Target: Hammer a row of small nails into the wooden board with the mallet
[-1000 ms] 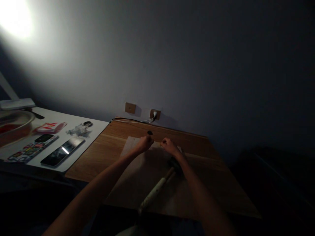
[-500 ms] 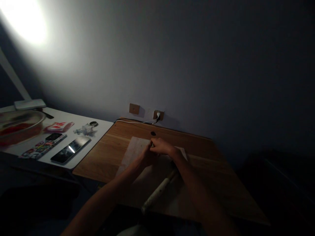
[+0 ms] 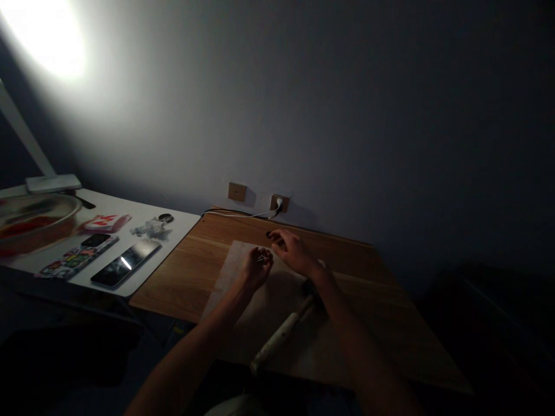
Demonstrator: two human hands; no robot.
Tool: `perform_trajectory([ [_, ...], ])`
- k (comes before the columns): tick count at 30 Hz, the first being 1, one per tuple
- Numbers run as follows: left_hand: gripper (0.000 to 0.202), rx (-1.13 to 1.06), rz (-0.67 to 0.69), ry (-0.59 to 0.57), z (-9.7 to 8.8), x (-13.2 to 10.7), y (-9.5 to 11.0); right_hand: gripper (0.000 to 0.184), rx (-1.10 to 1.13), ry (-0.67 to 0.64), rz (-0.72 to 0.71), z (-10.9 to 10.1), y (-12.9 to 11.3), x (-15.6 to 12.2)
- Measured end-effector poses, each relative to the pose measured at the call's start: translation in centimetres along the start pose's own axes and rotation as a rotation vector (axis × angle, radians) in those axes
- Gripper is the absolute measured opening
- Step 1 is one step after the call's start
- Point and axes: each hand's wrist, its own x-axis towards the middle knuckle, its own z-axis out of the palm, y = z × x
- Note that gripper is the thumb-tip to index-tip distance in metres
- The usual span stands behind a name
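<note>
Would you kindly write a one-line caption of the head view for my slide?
Dim wooden desk: left hand pinches a small shiny item, right hand hovers beside it, hammer lying nearby.

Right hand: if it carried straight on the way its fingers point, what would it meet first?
Most likely the small dark object on the wooden table, just ahead of the right hand. The light is too dim to tell whether they already touch.

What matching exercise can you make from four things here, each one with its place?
Things: 1 hammer; 2 dark phone; 3 white plug; 4 small shiny piece.
Places: A in the wall socket; B pinched in the left hand; C lying on the pale board; D lying on the white table.
Pairs: 1-C; 2-D; 3-A; 4-B.
</note>
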Motion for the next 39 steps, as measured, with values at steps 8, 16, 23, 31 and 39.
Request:
perform_trajectory([
  [8,0.023,-0.198,-0.052,0.019,0.8,-0.8,0.2,0.020,0.169,0.226,0.095,-1.4,1.7,-2.1],
  [16,0.037,0.535,0.086,-0.057,-0.4,-0.2,0.7,0.018,0.170,0.154,0.201,0.6,3.5,-6.5],
  [23,0.024,1.350,0.589,-0.386,-2.4,-2.4,0.1,0.018,0.072,0.177,0.114,3.0,2.7,-11.9],
  [31,0.030,1.354,0.638,-0.552,-4.5,-4.4,2.6,0.024,-0.003,0.338,0.253,4.0,3.5,-19.4],
  [39,0.026,1.854,0.639,-0.494,-5.3,-5.9,5.8,0.051,0.026,-0.054,0.481,4.1,1.0,-21.6],
])
